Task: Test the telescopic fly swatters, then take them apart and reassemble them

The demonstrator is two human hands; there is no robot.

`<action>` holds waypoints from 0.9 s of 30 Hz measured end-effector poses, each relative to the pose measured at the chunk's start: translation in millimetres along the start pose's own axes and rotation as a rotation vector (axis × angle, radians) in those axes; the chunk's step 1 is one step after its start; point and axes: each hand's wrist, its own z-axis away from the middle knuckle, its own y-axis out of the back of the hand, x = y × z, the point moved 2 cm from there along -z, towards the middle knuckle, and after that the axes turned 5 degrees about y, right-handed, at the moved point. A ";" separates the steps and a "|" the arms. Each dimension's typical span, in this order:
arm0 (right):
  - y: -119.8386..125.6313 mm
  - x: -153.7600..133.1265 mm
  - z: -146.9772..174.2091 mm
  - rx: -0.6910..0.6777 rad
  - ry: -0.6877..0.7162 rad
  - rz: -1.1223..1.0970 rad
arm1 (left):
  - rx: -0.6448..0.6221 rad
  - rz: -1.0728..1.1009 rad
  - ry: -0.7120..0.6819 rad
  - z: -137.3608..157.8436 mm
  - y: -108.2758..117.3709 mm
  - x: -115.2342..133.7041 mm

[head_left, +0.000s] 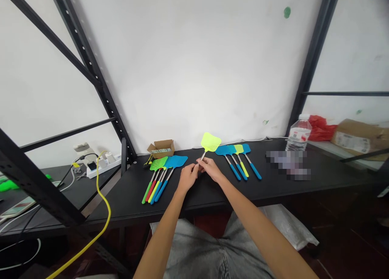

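Note:
Both of my hands are closed around the lower part of a yellow-green fly swatter (210, 142), held tilted above the black table. My left hand (189, 176) and my right hand (210, 168) meet there, and their fingers hide its handle. To the left lies a fanned group of fly swatters (158, 186) with green, red, yellow and blue handles, their heads overlapping. On the right, several more fly swatters (243, 169) lie side by side, mostly blue with one yellow-green.
A small open cardboard box (162, 148) stands against the wall. At right are a plastic bottle (299, 133), a red bag (322, 129) and a brown parcel (358, 135). A power strip (105, 165) and a yellow cable (105, 202) lie left, beside black rack posts (88, 56).

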 end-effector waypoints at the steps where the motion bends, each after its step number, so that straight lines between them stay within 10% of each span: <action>1: 0.3 0.6 0.0 0.003 0.016 0.037 | 0.001 0.000 0.003 -0.1 0.1 -0.3; 27: 39.0 -21.2 -3.5 0.141 -0.204 1.336 | -0.065 -0.206 -0.036 8.0 -0.5 6.0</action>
